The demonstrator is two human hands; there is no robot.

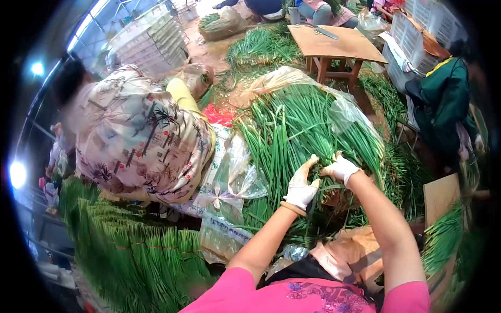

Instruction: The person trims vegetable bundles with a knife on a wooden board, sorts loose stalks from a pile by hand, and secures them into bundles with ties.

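Note:
A large heap of green onions (292, 115) lies on clear plastic sheeting in front of me, its long leaves fanned out. My left hand (302, 189), in a white glove with bare fingertips, is at the near edge of the heap. Its thumb and fingers are apart, and nothing shows held between them. Just to the right, my right hand (342, 169), gloved the same way, has its fingers curled in among the stalks and closed around some of them. The lower ends of these stalks are partly hidden by the hands.
A person in a patterned shirt (141, 135) sits close on the left. Bundled greens (141, 261) stand in rows at lower left. A low wooden table (339, 44) with a knife (324, 32) is beyond the heap. White crates (148, 41) are stacked behind; a dark green jacket (443, 99) hangs at right.

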